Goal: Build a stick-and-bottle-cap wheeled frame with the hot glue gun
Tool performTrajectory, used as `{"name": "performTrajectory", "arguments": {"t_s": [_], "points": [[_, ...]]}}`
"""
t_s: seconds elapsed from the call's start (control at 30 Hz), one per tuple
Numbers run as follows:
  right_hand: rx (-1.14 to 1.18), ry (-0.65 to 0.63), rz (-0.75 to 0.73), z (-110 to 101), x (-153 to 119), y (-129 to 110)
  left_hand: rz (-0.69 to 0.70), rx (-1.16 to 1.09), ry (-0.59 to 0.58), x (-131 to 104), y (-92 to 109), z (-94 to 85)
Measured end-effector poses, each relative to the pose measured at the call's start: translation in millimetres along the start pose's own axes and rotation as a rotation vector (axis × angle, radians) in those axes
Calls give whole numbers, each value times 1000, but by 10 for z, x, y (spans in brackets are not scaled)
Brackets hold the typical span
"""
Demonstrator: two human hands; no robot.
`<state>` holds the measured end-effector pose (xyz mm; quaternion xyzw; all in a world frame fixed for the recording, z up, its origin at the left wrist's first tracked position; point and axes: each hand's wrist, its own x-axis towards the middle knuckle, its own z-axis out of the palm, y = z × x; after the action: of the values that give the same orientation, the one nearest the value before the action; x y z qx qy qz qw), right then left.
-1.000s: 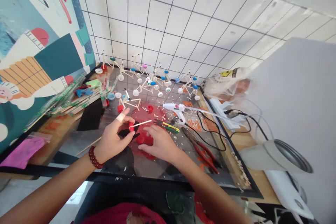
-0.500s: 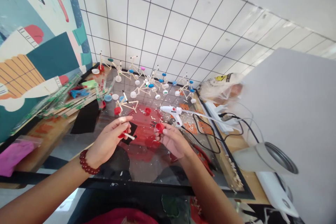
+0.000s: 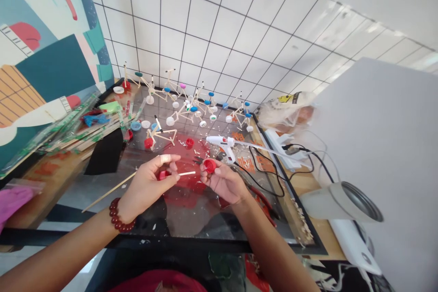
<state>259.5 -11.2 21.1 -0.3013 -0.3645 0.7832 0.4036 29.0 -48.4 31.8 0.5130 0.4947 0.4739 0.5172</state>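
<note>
My left hand (image 3: 147,187) pinches a short pale stick (image 3: 186,174) between thumb and finger, its free end pointing right. A red cap (image 3: 163,174) shows behind those fingers. Facing it, my right hand (image 3: 226,183) grips another red cap (image 3: 209,165) by its rim, the hollow side toward the camera. The stick's tip is close to this cap, with a small gap between them. Beyond my hands, a third red cap (image 3: 189,143) rests on the dark glassy tabletop, beside a small stick frame (image 3: 163,136) with a red cap at its end.
A white glue gun (image 3: 224,144) lies past my right hand, its cord running right to a power strip (image 3: 282,148). Several stick-and-cap figures stand at the back. Loose sticks (image 3: 73,139) are at left, red-handled pliers (image 3: 263,203) at right, a grey lamp (image 3: 342,203) far right.
My left hand has moved right, nearer my right hand, and the stick has swung from pointing down-right to nearly level. The view has shifted slightly.
</note>
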Motion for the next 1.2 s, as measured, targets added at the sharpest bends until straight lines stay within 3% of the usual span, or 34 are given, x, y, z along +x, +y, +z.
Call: {"name": "performTrajectory", "arguments": {"t_s": [0.23, 0.4, 0.6, 0.73, 1.2], "points": [[59, -61, -3, -29, 21, 85, -48, 1, -107, -22, 73, 84], [77, -50, -2, -38, 31, 89, -81, -58, -88, 11, 164, 104], [83, -31, -14, -47, 59, 74, -360, -450, -127, 160, 296, 231], [70, -13, -37, -72, 59, 48, -466, -521, -125, 218, 287, 319], [-9, -36, 46, -66, 30, 15, -485, -552, -123, 230, 258, 419]]}}
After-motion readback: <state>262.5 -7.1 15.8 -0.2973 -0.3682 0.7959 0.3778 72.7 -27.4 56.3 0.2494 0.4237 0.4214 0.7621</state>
